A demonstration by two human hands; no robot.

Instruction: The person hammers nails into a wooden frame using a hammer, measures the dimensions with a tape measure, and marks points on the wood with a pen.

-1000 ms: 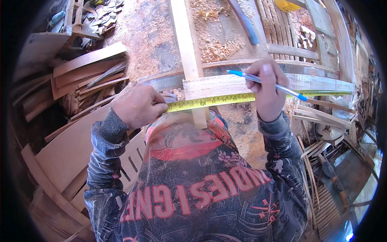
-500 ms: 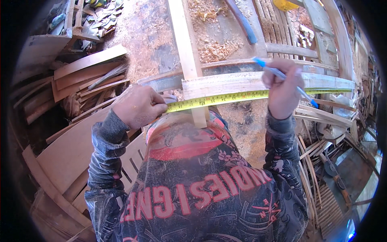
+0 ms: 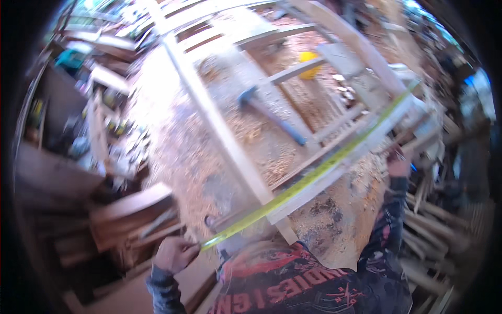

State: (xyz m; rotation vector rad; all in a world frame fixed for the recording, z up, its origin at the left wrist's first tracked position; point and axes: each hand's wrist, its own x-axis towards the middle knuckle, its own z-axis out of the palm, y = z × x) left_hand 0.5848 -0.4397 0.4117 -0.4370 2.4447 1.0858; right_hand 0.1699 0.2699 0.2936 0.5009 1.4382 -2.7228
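At the lower left, the left hand [image 3: 178,254] is closed on the end of a yellow tape measure [image 3: 314,175], thumb and fingers pinching it. Over on the right, the right hand [image 3: 398,161] is blurred; a blue tip of what looks like a pen [image 3: 413,167] shows beside it, and I cannot tell how its fingers are set.

From the left hand the tape's long axis slants to the upper right, along the upper side of a pale board [image 3: 334,174]. Its marks are too blurred to read. One long wooden strip [image 3: 225,138] crosses beneath, running from upper left to lower middle. Below is a dark shirt [image 3: 293,267] with large pinkish-red lettering.

Beyond the tape lie one hammer [image 3: 274,119], head toward the upper left, and one yellow object [image 3: 308,65]. Wood pieces [image 3: 130,206] heap at the left, more strips [image 3: 431,230] at the right, too blurred to count.
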